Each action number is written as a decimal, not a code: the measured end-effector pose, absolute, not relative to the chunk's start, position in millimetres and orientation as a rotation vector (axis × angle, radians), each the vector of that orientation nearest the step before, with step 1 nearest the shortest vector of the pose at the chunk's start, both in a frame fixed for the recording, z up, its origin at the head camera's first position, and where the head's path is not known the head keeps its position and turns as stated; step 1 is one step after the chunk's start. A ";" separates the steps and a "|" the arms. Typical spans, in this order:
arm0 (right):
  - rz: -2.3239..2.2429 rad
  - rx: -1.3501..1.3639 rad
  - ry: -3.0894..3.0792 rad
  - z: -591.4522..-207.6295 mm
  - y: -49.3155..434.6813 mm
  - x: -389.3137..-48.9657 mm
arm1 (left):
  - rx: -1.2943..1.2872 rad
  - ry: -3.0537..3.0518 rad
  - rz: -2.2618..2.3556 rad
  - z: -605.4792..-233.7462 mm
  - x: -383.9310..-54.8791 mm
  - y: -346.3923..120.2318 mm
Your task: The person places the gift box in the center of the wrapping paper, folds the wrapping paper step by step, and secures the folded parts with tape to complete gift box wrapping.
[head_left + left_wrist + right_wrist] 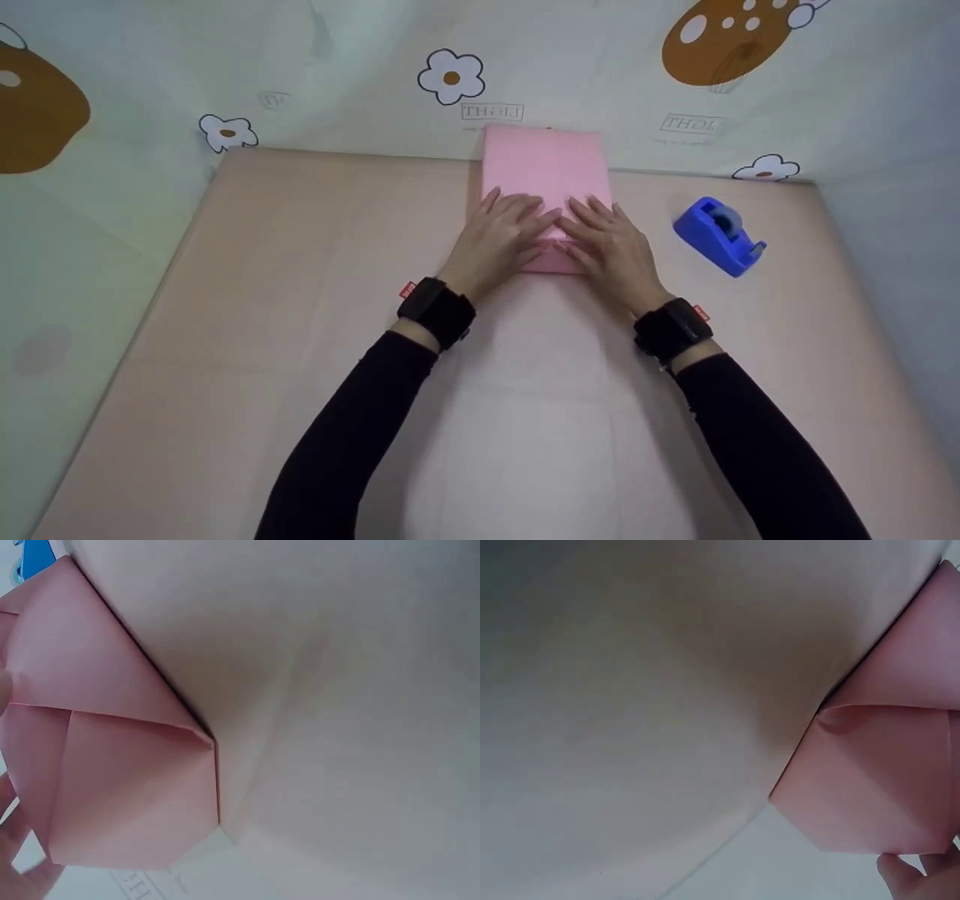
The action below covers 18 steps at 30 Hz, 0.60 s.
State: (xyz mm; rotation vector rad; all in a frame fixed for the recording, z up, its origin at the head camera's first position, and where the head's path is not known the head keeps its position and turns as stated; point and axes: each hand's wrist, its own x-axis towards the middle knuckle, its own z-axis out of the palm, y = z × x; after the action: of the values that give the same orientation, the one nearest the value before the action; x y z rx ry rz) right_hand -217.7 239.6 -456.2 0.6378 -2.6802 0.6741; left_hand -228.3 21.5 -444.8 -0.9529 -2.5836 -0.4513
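Observation:
A pink paper-wrapped package [544,157] lies flat at the far edge of the table. My left hand [491,244] rests on the left of its near part, fingers spread over the paper. Across from it my right hand [621,251] touches the right side, its fingertips close to the left hand's. Between the hands a folded paper flap [556,260] shows at the near end. In the left wrist view the paper end [135,787] has creased, overlapping folds; the right wrist view shows a similar folded end [885,772]. The undersides of both hands are hidden.
A blue tape dispenser [703,231] with a roll of tape stands right of the package. The pale pink table [315,262] is bounded at the back by a light curtain [360,82] printed with flowers, and by further pale sheets at the sides.

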 end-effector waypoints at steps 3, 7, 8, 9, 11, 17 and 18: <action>0.647 0.649 -2.689 -455.5 238.8 -217.2 | -0.949 -2.659 -0.485 -446.4 -229.2 21.6; 0.678 0.639 -2.724 -452.0 238.6 -217.2 | -0.908 -2.698 -0.570 -449.4 -229.8 22.4; 0.699 0.638 -2.728 -450.9 239.5 -217.3 | -0.901 -2.700 -0.597 -449.7 -230.0 22.9; 0.735 0.638 -2.731 -449.6 240.7 -217.2 | -0.896 -2.699 -0.621 -450.0 -230.2 23.4; 0.856 0.627 -2.705 -447.4 245.7 -217.5 | -0.889 -2.704 -0.658 -450.2 -230.5 24.1; 1.111 0.132 -2.465 -433.6 300.6 -220.6 | -0.884 -2.711 -0.712 -451.2 -231.2 24.0; 1.123 -0.023 -2.431 -430.2 316.9 -221.6 | -0.886 -2.708 -0.718 -451.8 -231.4 23.7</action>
State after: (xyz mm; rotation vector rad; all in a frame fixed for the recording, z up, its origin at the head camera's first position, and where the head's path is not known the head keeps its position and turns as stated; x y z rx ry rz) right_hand -221.6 316.9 -430.2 -0.0233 -2.4312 1.1230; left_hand -231.4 23.7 -451.8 -0.8858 -2.7079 -0.7180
